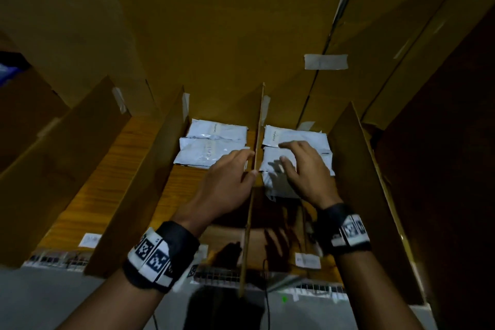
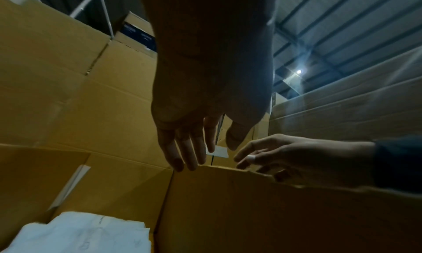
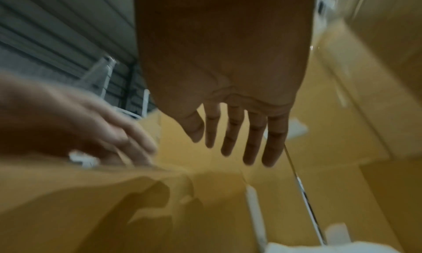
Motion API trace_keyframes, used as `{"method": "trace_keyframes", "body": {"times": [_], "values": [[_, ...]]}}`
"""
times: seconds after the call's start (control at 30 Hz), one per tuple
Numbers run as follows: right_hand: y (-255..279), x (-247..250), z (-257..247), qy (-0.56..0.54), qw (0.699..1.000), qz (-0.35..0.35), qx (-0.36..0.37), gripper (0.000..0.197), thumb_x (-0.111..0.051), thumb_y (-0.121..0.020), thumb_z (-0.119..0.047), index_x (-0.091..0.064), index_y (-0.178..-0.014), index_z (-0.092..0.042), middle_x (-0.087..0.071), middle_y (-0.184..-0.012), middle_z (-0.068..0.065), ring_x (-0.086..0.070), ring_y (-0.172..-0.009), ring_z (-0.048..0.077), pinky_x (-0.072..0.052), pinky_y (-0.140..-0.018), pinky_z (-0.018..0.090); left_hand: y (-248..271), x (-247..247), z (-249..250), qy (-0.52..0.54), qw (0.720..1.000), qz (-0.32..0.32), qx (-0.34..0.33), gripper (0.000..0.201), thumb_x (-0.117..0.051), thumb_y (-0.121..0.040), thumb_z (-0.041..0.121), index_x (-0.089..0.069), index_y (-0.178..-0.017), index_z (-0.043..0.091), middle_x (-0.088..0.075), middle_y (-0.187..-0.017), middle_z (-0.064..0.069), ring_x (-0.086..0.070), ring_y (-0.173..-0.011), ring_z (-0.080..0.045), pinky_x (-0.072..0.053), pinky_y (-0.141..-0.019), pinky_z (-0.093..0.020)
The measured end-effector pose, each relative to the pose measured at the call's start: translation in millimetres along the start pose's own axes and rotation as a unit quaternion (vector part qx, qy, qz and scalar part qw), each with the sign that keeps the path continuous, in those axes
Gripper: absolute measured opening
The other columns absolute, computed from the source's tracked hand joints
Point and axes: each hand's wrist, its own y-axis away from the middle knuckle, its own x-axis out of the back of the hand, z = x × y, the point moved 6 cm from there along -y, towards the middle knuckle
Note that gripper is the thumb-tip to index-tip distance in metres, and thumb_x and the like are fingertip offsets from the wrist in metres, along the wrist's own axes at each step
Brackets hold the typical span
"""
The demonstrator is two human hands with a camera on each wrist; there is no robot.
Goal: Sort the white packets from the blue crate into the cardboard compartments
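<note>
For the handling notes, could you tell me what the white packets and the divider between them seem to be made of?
White packets: probably thin plastic film, glossy, judging by the crinkles and light glints. Divider: brown cardboard, matte, with a thin raw top edge; both the left hand and right hand are open beside it.

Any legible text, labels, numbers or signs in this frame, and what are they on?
None can be read.
White packets: faint print, too blurred.
Shelf-edge labels: too small.
Wristbands: square black-and-white markers, no words.
Tape on cardboard: blank.
</note>
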Motion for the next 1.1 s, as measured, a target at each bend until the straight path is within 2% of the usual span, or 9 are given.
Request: {"method": "trace_keyframes", "body": {"times": [0.1, 0.23, 0.43, 0.53, 0.67, 0.8, 0.93, 1.0, 1.1], "values": [[67, 23, -53, 0.005, 1.000, 0.021, -0.014, 0.026, -0.054, -0.109, -0.035, -0.061, -0.133, -0.028, -0.061, -0.130, -0.005, -0.061, -0.117, 0.018, -0.054, -0.084, 0.043, 54, 10, -11, 0.009, 1.000, -0.004, -0.007, 0.040, -0.058, -0.106, 0.040, -0.052, -0.144, 0.033, -0.061, -0.140, 0.010, -0.058, -0.126, -0.013, -0.054, -0.096, -0.038], [146, 36, -129, 0.004, 0.999, 0.043, -0.025, 0.015, -0.056, -0.108, -0.033, -0.062, -0.121, -0.030, -0.065, -0.114, -0.009, -0.066, -0.097, 0.014, -0.054, -0.074, 0.040, 132, 29, -40, 0.019, 1.000, -0.001, -0.022, 0.035, -0.060, -0.104, 0.043, -0.054, -0.138, 0.039, -0.062, -0.132, 0.015, -0.062, -0.116, -0.010, -0.057, -0.088, -0.039], [210, -3, -246, -0.028, 0.999, 0.017, -0.004, 0.011, -0.056, -0.107, -0.038, -0.065, -0.108, -0.031, -0.061, -0.102, -0.015, -0.060, -0.085, 0.002, -0.053, -0.067, 0.035, 259, 76, -112, 0.048, 0.998, 0.027, 0.004, 0.029, -0.061, -0.104, 0.043, -0.056, -0.132, 0.041, -0.061, -0.124, 0.021, -0.064, -0.104, -0.007, -0.057, -0.087, -0.038], [207, -48, -301, -0.019, 0.999, -0.026, 0.040, 0.012, -0.055, -0.107, -0.043, -0.063, -0.110, -0.035, -0.059, -0.103, -0.016, -0.060, -0.083, 0.002, -0.054, -0.067, 0.036, 312, 107, -156, 0.046, 0.997, 0.049, 0.037, 0.030, -0.061, -0.104, 0.044, -0.056, -0.133, 0.040, -0.062, -0.124, 0.023, -0.064, -0.102, -0.003, -0.057, -0.087, -0.039], [183, -109, -386, -0.065, 0.988, -0.059, 0.131, 0.010, -0.057, -0.106, -0.038, -0.064, -0.111, -0.033, -0.060, -0.104, -0.011, -0.061, -0.084, 0.011, -0.054, -0.069, 0.044, 369, 168, -221, 0.049, 0.989, 0.105, 0.093, 0.032, -0.058, -0.106, 0.046, -0.057, -0.137, 0.039, -0.064, -0.128, 0.017, -0.064, -0.114, -0.011, -0.057, -0.090, -0.043], [147, -173, -476, -0.073, 0.976, -0.099, 0.181, 0.011, -0.058, -0.104, -0.040, -0.065, -0.110, -0.034, -0.059, -0.104, -0.010, -0.061, -0.086, 0.013, -0.053, -0.071, 0.043, 414, 234, -289, 0.018, 0.973, 0.170, 0.157, 0.031, -0.056, -0.105, 0.049, -0.056, -0.135, 0.041, -0.065, -0.125, 0.017, -0.063, -0.108, -0.007, -0.058, -0.088, -0.041], [113, -247, -560, -0.061, 0.963, -0.164, 0.204, 0.007, -0.058, -0.103, -0.040, -0.063, -0.108, -0.039, -0.057, -0.105, -0.013, -0.058, -0.089, 0.011, -0.055, -0.075, 0.042, 442, 291, -361, -0.023, 0.951, 0.224, 0.213, 0.029, -0.060, -0.103, 0.044, -0.059, -0.132, 0.039, -0.067, -0.123, 0.014, -0.065, -0.105, -0.008, -0.056, -0.087, -0.036], [98, -279, -601, -0.066, 0.957, -0.172, 0.226, 0.007, -0.060, -0.103, -0.036, -0.065, -0.107, -0.035, -0.058, -0.106, -0.010, -0.059, -0.088, 0.014, -0.055, -0.076, 0.041, 447, 316, -400, -0.047, 0.941, 0.240, 0.233, 0.027, -0.062, -0.102, 0.041, -0.060, -0.129, 0.037, -0.068, -0.121, 0.013, -0.065, -0.104, -0.008, -0.055, -0.086, -0.035], [74, -319, -653, -0.088, 0.953, -0.170, 0.235, 0.009, -0.062, -0.102, -0.033, -0.068, -0.108, -0.029, -0.059, -0.105, -0.005, -0.059, -0.092, 0.018, -0.047, -0.078, 0.036, 438, 352, -462, -0.080, 0.932, 0.249, 0.250, 0.028, -0.062, -0.101, 0.036, -0.060, -0.128, 0.030, -0.067, -0.122, 0.005, -0.065, -0.110, -0.016, -0.054, -0.089, -0.039]]}}
